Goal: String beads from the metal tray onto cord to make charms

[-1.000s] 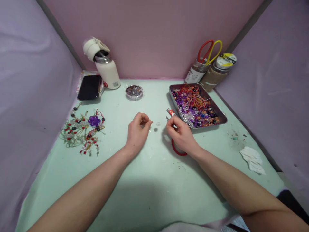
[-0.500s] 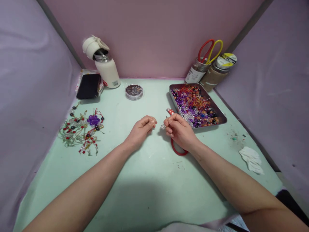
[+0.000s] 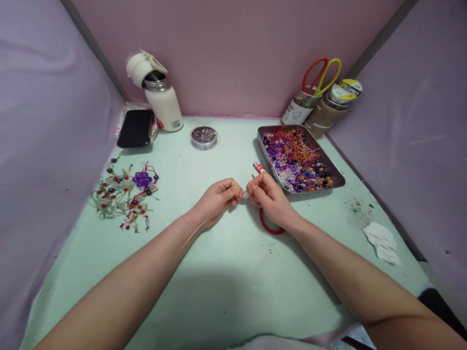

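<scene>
My left hand and my right hand meet fingertip to fingertip over the middle of the pale green table. Both are pinched shut. A small clear bead shows between the two sets of fingertips; which hand grips it I cannot tell, and any thread is too fine to see. Under my right hand lie red-handled scissors, partly hidden. A small red and white tube lies just beyond my right fingers.
A metal tray of mixed beads and cords sits at right. Finished beaded ornaments lie at left. At the back stand a white flask, a black phone, a thread spool and jars with scissors. White tissue lies far right.
My hands have closed the gap between them: the left moved right, the right moved left, and they now meet around the clear bead, which was lying loose on the table a second ago.
</scene>
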Available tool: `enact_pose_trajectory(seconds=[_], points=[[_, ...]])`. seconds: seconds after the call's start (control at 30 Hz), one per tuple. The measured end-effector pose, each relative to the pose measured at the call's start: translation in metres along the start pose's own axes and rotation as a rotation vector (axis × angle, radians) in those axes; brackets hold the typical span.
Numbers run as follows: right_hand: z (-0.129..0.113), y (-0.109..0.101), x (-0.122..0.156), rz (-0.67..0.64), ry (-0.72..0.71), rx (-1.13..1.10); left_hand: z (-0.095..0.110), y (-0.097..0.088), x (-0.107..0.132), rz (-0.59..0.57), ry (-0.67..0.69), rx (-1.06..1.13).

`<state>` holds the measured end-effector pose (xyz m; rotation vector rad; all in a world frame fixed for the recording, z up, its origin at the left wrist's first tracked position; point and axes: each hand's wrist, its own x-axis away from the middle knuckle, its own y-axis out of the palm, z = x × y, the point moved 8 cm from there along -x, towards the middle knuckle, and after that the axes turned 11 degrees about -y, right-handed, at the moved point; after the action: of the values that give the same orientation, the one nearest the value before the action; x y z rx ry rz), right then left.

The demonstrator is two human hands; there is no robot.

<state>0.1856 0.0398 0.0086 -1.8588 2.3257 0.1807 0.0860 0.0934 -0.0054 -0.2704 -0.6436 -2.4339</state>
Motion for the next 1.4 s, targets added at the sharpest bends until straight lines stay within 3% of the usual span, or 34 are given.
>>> enact_pose_trajectory(seconds=[0.23, 0.37, 0.47, 0.6, 1.4], points=[[0.001, 0.002, -0.003, 0.088, 0.043, -0.334, 0.009, -0.015, 0.002, 0.165, 0.189, -0.133], [0.001, 0.001, -0.004, 0.148, 0.078, -0.473, 0.010, -0.018, 0.003, 0.215, 0.219, -0.106], [0.002, 0.002, -0.003, 0.155, 0.103, -0.524, 0.009, -0.014, 0.002, 0.184, 0.192, -0.097], [0.003, 0.008, -0.001, 0.128, 0.119, -0.546, 0.010, -0.009, 0.003, 0.152, 0.209, -0.102], [0.011, 0.014, 0.001, 0.094, 0.173, -0.491, 0.013, -0.008, 0.012, 0.279, 0.270, -0.462]])
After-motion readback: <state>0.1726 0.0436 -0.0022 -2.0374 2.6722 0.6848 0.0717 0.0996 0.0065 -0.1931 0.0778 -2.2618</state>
